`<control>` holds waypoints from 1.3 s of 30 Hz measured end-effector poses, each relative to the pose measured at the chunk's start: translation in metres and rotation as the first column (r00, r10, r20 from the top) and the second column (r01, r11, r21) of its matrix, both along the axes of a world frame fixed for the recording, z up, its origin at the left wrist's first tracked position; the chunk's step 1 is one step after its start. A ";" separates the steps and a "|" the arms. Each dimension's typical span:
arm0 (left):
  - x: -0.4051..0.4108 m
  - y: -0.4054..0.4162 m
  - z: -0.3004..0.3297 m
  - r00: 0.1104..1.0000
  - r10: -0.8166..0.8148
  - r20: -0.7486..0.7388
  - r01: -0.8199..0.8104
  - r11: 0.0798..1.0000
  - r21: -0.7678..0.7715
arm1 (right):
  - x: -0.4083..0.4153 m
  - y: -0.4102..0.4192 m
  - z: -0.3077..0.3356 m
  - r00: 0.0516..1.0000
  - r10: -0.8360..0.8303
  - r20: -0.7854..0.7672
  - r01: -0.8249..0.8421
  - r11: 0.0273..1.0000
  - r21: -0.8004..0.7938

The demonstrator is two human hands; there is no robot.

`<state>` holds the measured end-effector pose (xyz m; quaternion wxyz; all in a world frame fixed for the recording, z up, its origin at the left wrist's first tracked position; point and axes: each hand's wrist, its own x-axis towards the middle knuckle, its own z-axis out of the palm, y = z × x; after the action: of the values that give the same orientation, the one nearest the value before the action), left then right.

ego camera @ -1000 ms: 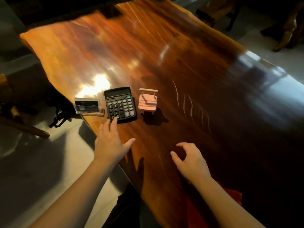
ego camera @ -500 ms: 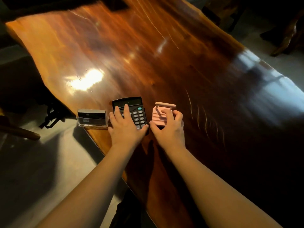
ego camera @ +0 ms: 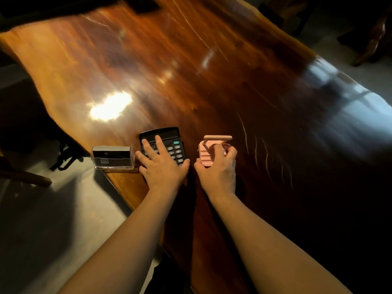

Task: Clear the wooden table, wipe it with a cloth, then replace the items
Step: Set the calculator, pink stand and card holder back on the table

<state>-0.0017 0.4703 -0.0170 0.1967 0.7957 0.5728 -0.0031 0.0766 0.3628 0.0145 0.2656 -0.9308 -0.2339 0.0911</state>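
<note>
Black calculator [ego camera: 163, 137] is covered by the flat, spread left hand [ego camera: 162, 166]; the pink stand [ego camera: 210, 152] (ridged) is pinched by the right hand [ego camera: 218, 169] on the table [ego camera: 191, 81].

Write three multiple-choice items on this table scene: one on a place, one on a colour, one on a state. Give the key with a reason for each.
1. Where is the clear card holder?
A. left of the calculator, at the table's edge
B. right of the pink stand
C. on the floor

2. What colour is the small stand?
A. green
B. pink
C. white

3. What is the left hand doing?
A. hanging off the table
B. holding a cloth
C. lying on the calculator

Key: 1 A, it sits beside the calculator at the wooden table edge. 2 B, its slats are pink; the right hand grips it. 3 C, fingers spread over the keys.
</note>
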 end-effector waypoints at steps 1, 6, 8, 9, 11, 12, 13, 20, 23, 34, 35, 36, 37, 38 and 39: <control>0.003 0.000 0.002 1.000 0.010 -0.017 -0.011 1.000 -0.006 | 0.001 -0.007 0.002 1.000 -0.004 0.003 0.004 1.000 0.003; 0.016 0.004 0.009 0.996 0.029 -0.086 -0.031 0.999 -0.020 | 0.009 -0.061 0.014 0.997 -0.076 -0.028 0.077 0.996 0.043; 0.018 0.002 0.012 0.996 0.049 -0.072 -0.050 0.999 -0.019 | 0.013 -0.087 0.018 0.992 -0.120 -0.049 0.124 0.990 0.069; 0.018 0.000 0.013 0.997 0.052 -0.055 -0.053 0.998 -0.014 | 0.016 -0.100 0.020 0.988 -0.142 -0.053 0.146 0.986 0.078; 0.021 -0.011 0.015 0.999 0.028 -0.017 -0.028 1.000 0.005 | 0.021 -0.126 0.024 0.980 -0.189 -0.057 0.194 0.976 0.094; 0.024 -0.020 0.016 1.000 -0.002 0.004 0.002 1.000 0.016 | 0.024 -0.139 0.026 0.975 -0.215 -0.061 0.221 0.970 0.102; 0.028 -0.031 0.018 0.999 -0.036 0.025 0.036 0.999 0.023 | 0.026 -0.153 0.028 0.968 -0.243 -0.067 0.249 0.962 0.108; 0.074 -0.141 0.042 0.945 -0.291 0.150 0.294 0.956 0.006 | 0.035 -0.249 0.034 0.903 -0.420 -0.089 0.429 0.883 0.188; 0.096 -0.194 0.052 0.902 -0.401 0.162 0.407 0.914 -0.004 | 0.037 -0.292 0.034 0.868 -0.491 -0.075 0.495 0.842 0.214; 0.149 -0.369 0.056 0.677 -0.724 0.129 0.729 0.684 0.015 | 0.042 -0.441 0.024 0.698 -0.715 -0.029 0.697 0.670 0.254; 0.152 -0.383 0.055 0.651 -0.749 0.122 0.753 0.658 0.016 | 0.042 -0.454 0.022 0.680 -0.732 -0.032 0.715 0.654 0.247; 0.155 -0.397 0.053 0.630 -0.768 0.116 0.772 0.635 0.015 | 0.043 -0.467 0.020 0.664 -0.747 -0.033 0.731 0.639 0.238; 0.157 -0.409 0.051 0.609 -0.786 0.106 0.789 0.614 0.015 | 0.043 -0.478 0.018 0.648 -0.761 -0.035 0.746 0.626 0.226; 0.159 -0.421 0.049 0.591 -0.801 0.098 0.804 0.595 0.013 | 0.043 -0.488 0.016 0.634 -0.773 -0.038 0.760 0.613 0.214; 0.160 -0.433 0.047 0.573 -0.814 0.091 0.817 0.576 0.010 | 0.044 -0.498 0.015 0.621 -0.783 -0.039 0.772 0.602 0.204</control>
<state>0.1582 0.0376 0.0299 0.2108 0.9659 0.1335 -0.0687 0.1202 -0.1348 0.0297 0.3645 -0.9101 0.1790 -0.0828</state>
